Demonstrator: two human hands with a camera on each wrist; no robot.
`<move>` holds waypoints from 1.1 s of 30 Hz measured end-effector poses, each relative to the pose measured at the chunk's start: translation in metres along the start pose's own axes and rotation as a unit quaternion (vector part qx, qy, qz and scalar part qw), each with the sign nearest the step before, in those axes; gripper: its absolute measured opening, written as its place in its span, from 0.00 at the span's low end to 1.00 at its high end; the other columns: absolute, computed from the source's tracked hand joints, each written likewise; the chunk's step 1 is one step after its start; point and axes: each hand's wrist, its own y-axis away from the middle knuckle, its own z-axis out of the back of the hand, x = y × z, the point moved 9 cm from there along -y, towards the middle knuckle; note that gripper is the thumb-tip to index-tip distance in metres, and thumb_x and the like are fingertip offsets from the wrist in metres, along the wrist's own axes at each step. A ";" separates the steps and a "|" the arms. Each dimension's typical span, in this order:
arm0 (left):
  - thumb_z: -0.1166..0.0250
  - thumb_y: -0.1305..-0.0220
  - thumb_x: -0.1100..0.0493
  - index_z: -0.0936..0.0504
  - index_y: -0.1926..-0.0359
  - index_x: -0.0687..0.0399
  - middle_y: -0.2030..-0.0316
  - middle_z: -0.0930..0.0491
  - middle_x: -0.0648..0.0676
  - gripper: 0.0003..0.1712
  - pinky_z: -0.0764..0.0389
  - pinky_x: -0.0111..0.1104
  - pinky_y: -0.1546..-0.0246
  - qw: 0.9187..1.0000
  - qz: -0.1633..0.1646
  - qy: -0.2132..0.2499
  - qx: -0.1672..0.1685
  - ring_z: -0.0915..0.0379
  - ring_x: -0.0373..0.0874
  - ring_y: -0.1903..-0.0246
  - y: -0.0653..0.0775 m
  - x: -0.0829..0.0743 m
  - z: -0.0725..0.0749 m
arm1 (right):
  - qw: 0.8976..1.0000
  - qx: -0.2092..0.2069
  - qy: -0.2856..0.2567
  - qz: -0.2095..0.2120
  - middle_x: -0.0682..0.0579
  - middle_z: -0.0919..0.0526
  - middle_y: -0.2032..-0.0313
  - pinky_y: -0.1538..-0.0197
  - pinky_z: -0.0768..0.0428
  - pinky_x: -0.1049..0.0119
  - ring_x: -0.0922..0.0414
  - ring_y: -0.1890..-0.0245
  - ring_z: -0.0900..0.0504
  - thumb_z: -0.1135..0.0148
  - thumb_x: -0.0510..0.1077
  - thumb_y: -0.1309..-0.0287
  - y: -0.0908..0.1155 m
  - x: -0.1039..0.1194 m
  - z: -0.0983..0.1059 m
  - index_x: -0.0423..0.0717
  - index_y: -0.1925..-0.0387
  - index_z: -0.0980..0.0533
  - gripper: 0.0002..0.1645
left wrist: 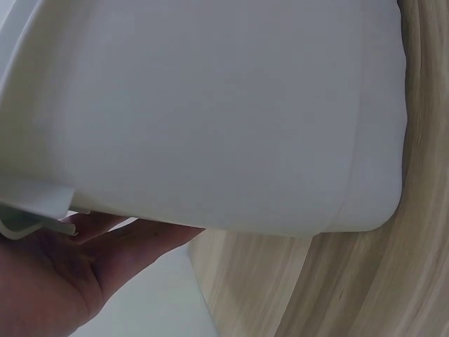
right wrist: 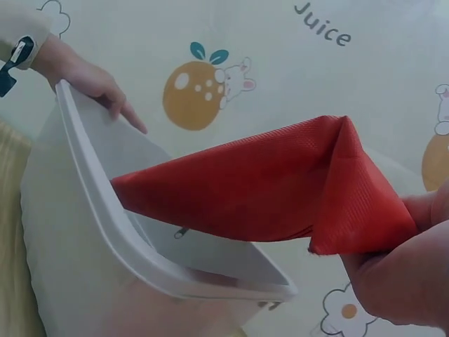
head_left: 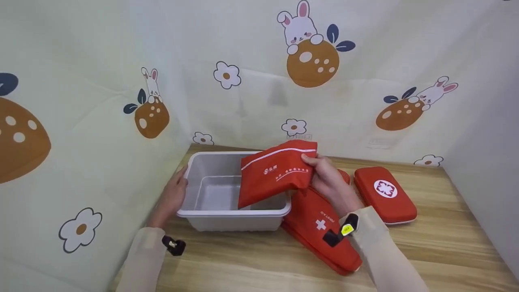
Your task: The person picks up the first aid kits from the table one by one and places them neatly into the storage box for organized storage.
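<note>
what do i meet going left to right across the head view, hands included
Left hand → pale grey rectangular plastic bin → red fabric pouch with a white stripe → right hand → red rounded rectangular case with a round white emblem

held red pouch (head_left: 275, 170): ribbed cloth; bin (head_left: 235, 223): smooth matt plastic; table (head_left: 450, 243): wood-grained.

Surroundings: printed backdrop (head_left: 251, 109), wood-grain tabletop (head_left: 446, 243).
Pale sheeting rises behind and at left; printed rabbits (head_left: 299, 34) lean on spotted orange fruits (head_left: 312, 71), white flowers (head_left: 227, 76) between. Dark "Juice" lettering (right wrist: 322, 24), right wrist view. Right-hand side panel (head_left: 482, 142) plain, greyish.
</note>
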 end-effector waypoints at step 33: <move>0.69 0.20 0.50 0.56 0.19 0.43 0.19 0.58 0.57 0.32 0.59 0.54 0.21 0.999 -0.024 -0.007 -0.020 0.66 0.58 0.20 0.001 -0.002 0.002 | 0.996 0.066 -0.058 -0.006 0.39 0.33 0.32 0.24 0.34 0.49 0.46 0.34 0.31 0.54 0.30 0.31 -0.041 -0.078 -0.086 0.35 0.29 0.44 0.30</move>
